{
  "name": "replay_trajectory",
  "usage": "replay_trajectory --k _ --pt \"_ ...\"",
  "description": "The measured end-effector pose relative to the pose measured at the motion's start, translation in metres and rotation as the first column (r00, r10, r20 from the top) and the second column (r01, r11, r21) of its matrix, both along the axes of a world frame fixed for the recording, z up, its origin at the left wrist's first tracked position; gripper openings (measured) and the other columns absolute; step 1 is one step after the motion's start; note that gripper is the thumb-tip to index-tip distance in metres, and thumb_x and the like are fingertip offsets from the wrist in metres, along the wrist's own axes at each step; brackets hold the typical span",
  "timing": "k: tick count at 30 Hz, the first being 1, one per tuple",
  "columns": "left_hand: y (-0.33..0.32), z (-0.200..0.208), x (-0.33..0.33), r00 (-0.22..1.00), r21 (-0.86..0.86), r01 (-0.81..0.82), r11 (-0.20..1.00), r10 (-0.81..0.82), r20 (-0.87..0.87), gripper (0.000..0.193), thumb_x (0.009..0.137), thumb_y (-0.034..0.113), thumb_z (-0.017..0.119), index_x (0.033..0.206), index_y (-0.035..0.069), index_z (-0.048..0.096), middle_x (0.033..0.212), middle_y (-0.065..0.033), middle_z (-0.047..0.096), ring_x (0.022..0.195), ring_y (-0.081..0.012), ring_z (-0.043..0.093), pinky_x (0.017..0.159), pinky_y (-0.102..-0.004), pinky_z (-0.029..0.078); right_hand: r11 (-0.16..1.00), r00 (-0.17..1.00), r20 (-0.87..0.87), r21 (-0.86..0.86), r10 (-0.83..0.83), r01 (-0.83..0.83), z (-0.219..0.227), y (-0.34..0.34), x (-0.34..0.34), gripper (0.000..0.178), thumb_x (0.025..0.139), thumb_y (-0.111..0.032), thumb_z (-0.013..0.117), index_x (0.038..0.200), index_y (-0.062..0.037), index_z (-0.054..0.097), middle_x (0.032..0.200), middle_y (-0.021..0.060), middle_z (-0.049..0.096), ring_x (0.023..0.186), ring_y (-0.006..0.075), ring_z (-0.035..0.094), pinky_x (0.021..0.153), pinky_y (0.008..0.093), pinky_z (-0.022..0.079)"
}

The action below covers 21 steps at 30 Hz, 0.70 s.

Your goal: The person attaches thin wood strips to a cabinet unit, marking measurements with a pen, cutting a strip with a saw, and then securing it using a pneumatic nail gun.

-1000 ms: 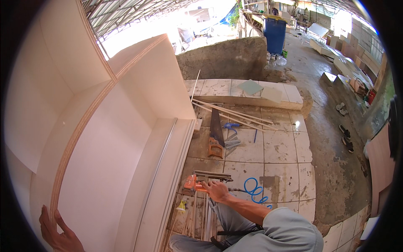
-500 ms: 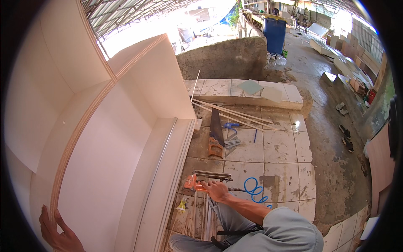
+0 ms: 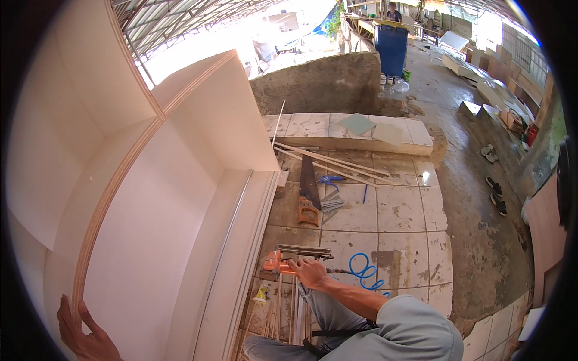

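Note:
A large white cabinet point(image 3: 144, 240) with bare plywood edges stands on my left. At the lower left, my left hand point(image 3: 84, 337) clasps the plywood edge point(image 3: 90, 248) of its divider, thumb on one side and fingers on the other. My right hand point(image 3: 309, 272) is wrapped around the grip of an orange pneumatic nail gun point(image 3: 273, 262), held above the tiles beside the cabinet. The gun's long dark magazine lies level on its far side. From its handle end, a coiled blue air hose point(image 3: 363, 272) trails to the right.
On the tiled floor point(image 3: 352, 210) lie a handsaw point(image 3: 309, 192), a blue tool point(image 3: 330, 179), grey metal strips point(image 3: 331, 205) and thin wooden strips point(image 3: 343, 162). A tiled ledge point(image 3: 307, 126) runs behind. Far back are a blue bin point(image 3: 391, 51) and another person point(image 3: 394, 13). Sandals point(image 3: 497, 197) lie at right.
The view has shifted very slightly. Both hands keep their places and grips. In the far background, more of the other person shows above the bin.

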State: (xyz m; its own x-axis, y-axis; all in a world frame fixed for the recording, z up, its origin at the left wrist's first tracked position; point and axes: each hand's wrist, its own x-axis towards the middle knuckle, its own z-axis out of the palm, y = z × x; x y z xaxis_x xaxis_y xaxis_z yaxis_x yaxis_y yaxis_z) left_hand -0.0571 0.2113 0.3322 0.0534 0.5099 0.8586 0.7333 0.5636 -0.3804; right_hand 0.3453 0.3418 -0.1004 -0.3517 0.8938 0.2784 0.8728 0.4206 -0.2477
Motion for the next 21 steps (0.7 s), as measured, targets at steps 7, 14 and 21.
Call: replay_trajectory --k 7,14,21 --pt "-0.001 -0.001 -0.001 1.0 0.013 -0.026 1.0 0.027 -0.012 0.042 0.098 0.048 0.049 0.125 0.02 0.064 0.122 -0.0103 0.066 0.112 -0.0315 0.061 0.094 -0.0488 0.049 1.0 1.0 -0.001 -0.014 -0.004 0.004 -0.003 0.0 -0.001 0.043 0.081 -0.021 0.07 0.119 -0.0096 0.054 0.084 0.0098 0.064 0.08 0.0264 0.065 0.07 0.0381 0.053" --pt "0.0 0.0 0.0 1.0 0.003 0.004 1.0 -0.004 0.002 0.042 0.098 0.048 0.048 0.125 0.019 0.064 0.122 -0.0102 0.065 0.111 -0.0316 0.061 0.094 -0.0489 0.05 1.0 1.0 0.022 -0.014 0.0 0.001 -0.011 0.002 -0.002 0.047 0.082 -0.022 0.069 0.125 -0.0097 0.054 0.086 0.0101 0.064 0.08 0.026 0.065 0.068 0.0377 0.053" --pt "0.002 0.001 0.007 0.998 0.0 0.055 0.998 -0.055 0.033 0.04 0.099 0.045 0.048 0.124 0.017 0.064 0.118 -0.0101 0.066 0.109 -0.0309 0.062 0.094 -0.0477 0.05 1.0 0.999 0.036 -0.01 0.002 -0.002 -0.013 0.002 -0.002 0.045 0.083 -0.022 0.068 0.124 -0.0098 0.054 0.087 0.0097 0.064 0.082 0.0247 0.064 0.068 0.037 0.052"
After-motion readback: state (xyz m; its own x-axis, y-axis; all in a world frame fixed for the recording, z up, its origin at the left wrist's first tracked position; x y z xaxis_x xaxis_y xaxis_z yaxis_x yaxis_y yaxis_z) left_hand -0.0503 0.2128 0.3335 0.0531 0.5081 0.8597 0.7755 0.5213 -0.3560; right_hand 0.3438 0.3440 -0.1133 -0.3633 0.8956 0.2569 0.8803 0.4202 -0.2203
